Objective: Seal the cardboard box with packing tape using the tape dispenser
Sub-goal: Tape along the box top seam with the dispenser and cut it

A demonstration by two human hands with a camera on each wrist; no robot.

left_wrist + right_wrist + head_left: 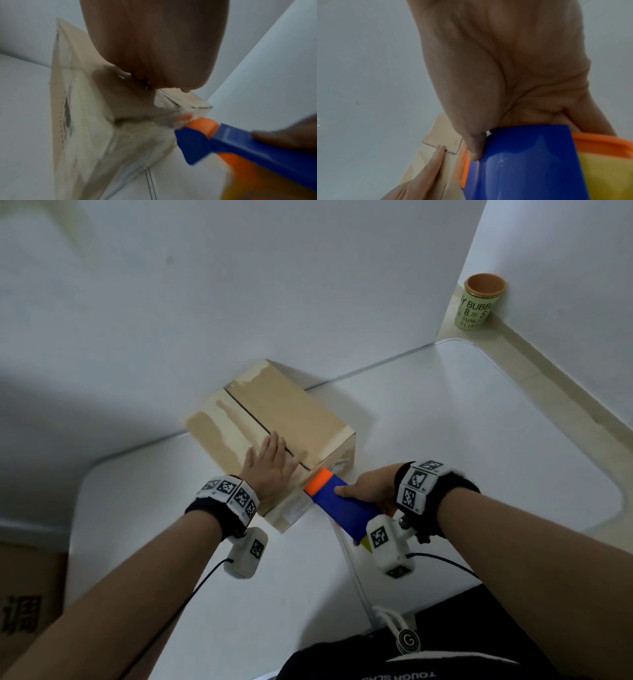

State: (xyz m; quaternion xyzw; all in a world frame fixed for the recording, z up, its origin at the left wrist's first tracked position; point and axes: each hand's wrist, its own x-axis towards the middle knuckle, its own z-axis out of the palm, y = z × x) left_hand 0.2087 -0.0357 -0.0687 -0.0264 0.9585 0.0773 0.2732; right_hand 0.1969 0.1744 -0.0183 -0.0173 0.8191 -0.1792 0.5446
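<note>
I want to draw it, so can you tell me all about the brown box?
The cardboard box is plain tan with a dark seam where its closed top flaps meet. Glossy old tape patches show near its edges. It sits on the white table against the wall. The left hand presses flat on top, and the blue-and-orange tape dispenser, gripped by the right hand, meets its near edge.

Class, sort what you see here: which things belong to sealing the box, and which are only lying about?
Belong to the job:
cardboard box, left hand flat on its top
tape dispenser, gripped by the right hand

Lying about:
green cup on the floor
brown carton beside the table
</note>
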